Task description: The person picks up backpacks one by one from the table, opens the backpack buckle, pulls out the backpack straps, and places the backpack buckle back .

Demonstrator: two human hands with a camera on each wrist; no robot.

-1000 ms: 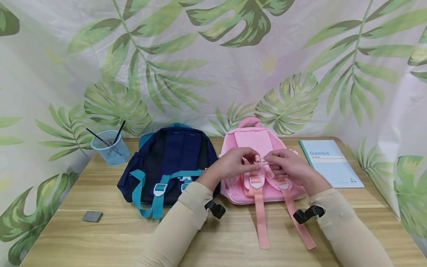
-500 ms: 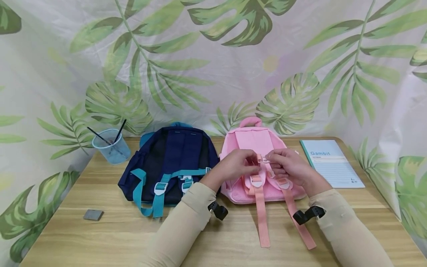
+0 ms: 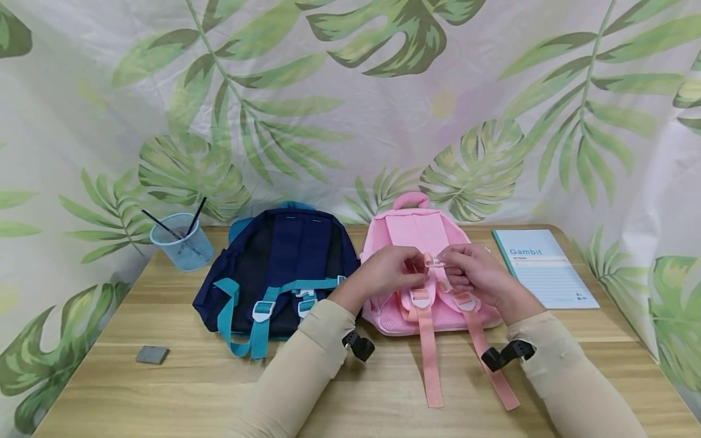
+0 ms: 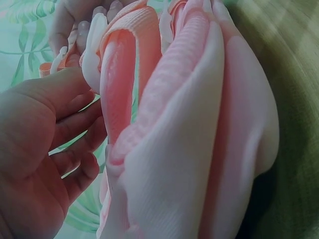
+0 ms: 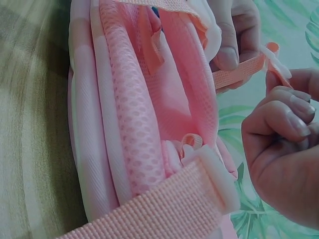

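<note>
A pink backpack [image 3: 402, 226] lies on the table with its shoulder straps up. Over its middle, my left hand [image 3: 386, 271] pinches a peach webbing strap [image 5: 238, 73] between thumb and fingers. My right hand [image 3: 477, 272] pinches a small white plastic buckle [image 3: 435, 263] through which that strap loops; its other fingers are curled. In the left wrist view the buckle is partly behind my left thumb. Lower down, two white strap adjusters [image 3: 420, 298] carry peach strap tails [image 3: 429, 359] that hang toward the table's front.
Left of the pink bag lies a navy backpack [image 3: 298, 243] with teal straps. A blue mesh cup [image 3: 188, 249] with two dark sticks stands at the back left. A grey block [image 3: 152, 354] lies in front of it. A notebook [image 3: 539, 267] is at the right.
The strap and buckle between my hands have shifted slightly to the right, and the left hand moved a little with them. Both hands keep their pinch; the bags stay put.
</note>
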